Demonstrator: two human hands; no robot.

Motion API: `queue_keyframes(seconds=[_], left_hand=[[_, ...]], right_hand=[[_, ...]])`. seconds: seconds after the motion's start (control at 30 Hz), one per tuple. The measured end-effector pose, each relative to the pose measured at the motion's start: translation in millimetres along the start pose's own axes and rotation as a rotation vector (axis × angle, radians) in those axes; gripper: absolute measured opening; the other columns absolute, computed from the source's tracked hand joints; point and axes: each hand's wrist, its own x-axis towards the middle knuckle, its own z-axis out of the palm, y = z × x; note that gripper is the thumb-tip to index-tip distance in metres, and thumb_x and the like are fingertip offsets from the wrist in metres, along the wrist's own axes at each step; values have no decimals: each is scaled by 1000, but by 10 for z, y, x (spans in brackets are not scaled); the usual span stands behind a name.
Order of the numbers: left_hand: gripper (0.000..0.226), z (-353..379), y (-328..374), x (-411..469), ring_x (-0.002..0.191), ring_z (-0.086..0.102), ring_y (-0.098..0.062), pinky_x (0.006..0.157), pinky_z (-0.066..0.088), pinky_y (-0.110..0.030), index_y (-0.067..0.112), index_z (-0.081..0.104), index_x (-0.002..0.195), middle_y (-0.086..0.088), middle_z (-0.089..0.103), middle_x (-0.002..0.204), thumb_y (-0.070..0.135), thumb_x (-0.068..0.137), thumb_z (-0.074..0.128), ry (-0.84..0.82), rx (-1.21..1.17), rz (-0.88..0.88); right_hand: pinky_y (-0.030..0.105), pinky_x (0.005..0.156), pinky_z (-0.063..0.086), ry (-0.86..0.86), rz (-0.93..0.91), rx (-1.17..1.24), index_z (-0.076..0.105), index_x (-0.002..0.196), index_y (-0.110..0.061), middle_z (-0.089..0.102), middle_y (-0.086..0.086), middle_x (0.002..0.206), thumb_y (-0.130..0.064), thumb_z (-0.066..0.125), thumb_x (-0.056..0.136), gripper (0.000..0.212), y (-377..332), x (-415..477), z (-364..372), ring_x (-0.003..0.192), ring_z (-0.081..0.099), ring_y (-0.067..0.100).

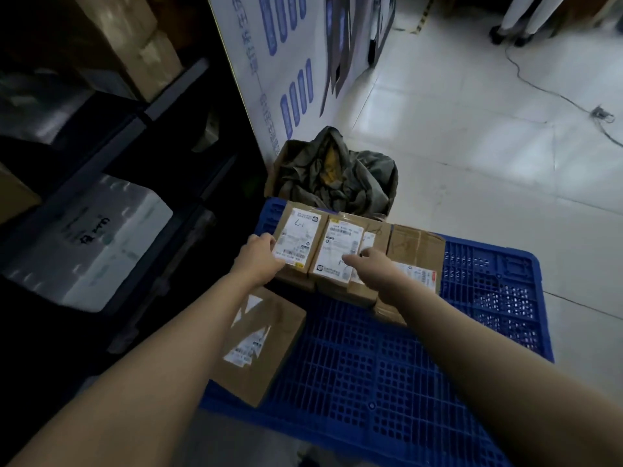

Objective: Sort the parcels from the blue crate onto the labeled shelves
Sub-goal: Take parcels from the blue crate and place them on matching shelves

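Note:
Several brown cardboard parcels with white labels lie on a blue perforated crate surface (387, 365) on the floor. My left hand (261, 256) grips the left edge of the far-left parcel (296, 237), thumb on its label. My right hand (374, 264) rests on the parcel beside it (340, 251), fingers stretched across its label. A larger box (416, 251) sits to the right, under my right wrist. Another flat parcel (259, 345) lies at the crate's near left edge, partly under my left forearm.
Dark shelving (141, 136) stands at the left with cardboard boxes and a white foam box (101, 244). Behind the crate is a cardboard box holding crumpled olive fabric (340, 176). A white printed board leans behind it. A cable (539, 85) crosses the tiled floor; someone's feet show at top right.

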Motion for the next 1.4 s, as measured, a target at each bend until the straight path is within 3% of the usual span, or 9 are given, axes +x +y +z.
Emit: queue_keyframes(seconds=[0.17, 0.3, 0.47, 0.57, 0.67, 0.8, 0.93, 1.27, 1.4], left_hand=[[50, 80, -5, 539, 106, 53, -25, 87, 46, -37, 7, 43, 133, -12, 49, 128, 20, 88, 62, -57, -229, -73], [45, 222, 0, 793, 112, 58, -31, 98, 47, -45, 6, 46, 129, -14, 57, 128, 7, 86, 63, -168, -542, -183], [34, 293, -34, 890, 109, 60, -35, 98, 47, -50, 2, 58, 116, -17, 64, 119, 0, 82, 58, -289, -764, -240], [34, 271, 0, 847, 102, 64, -35, 80, 54, -40, 5, 56, 119, -18, 66, 117, -1, 86, 56, -320, -889, -235], [41, 124, 32, 760, 88, 66, -30, 65, 55, -34, 12, 46, 122, -16, 65, 115, -2, 85, 57, -256, -983, -204], [48, -300, 70, 561, 80, 65, -23, 61, 52, -33, 15, 38, 125, -11, 64, 105, -1, 84, 59, -204, -1060, -154], [48, -856, 159, 216, 77, 67, -19, 54, 53, -27, 17, 39, 124, -7, 67, 99, 1, 83, 60, -116, -1151, -91], [21, -1866, 240, -1488, 72, 71, -17, 60, 58, -26, 9, 63, 105, -8, 73, 93, 6, 89, 50, 164, -1293, 54], [25, -1997, 55, -2409, 88, 68, -22, 68, 58, -32, 9, 60, 113, -11, 70, 104, 8, 90, 50, 320, -1344, 64]], right_hand=[[27, 53, 49, 5, 141, 253, 36, 136, -7, 63, 7, 113, -33, 54, 96, 51, -7, 499, 75, 76, 60, 12], [46, 90, 51, -2, 225, 377, 44, 133, -10, 67, 9, 103, -39, 51, 97, 47, 66, 800, 126, 89, 65, 23], [43, 80, 57, -28, 252, 506, 57, 117, -10, 72, 11, 100, -41, 53, 95, 39, 105, 896, 129, 90, 70, 27], [34, 54, 59, -50, 250, 621, 59, 106, -8, 76, 11, 84, -36, 52, 97, 30, 62, 857, 130, 71, 74, 25], [33, 49, 57, -87, 206, 663, 59, 107, -9, 76, 11, 83, -36, 51, 98, 30, -106, 724, 110, 67, 74, 24], [44, 69, 59, -178, 68, 662, 55, 123, -9, 72, 17, 106, -33, 52, 98, 35, -509, 447, -17, 92, 71, 32], [42, 61, 59, -288, -87, 685, 59, 118, -9, 74, 14, 100, -29, 53, 97, 29, -1003, 51, -152, 88, 73, 30], [40, 48, 56, -445, -283, 563, 64, 99, -15, 77, 7, 83, -36, 54, 95, 24, -1873, -1278, -91, 69, 74, 25], [38, 52, 58, -603, -369, 449, 64, 101, -15, 77, 7, 87, -36, 58, 93, 23, -2034, -1938, 109, 74, 74, 24]])
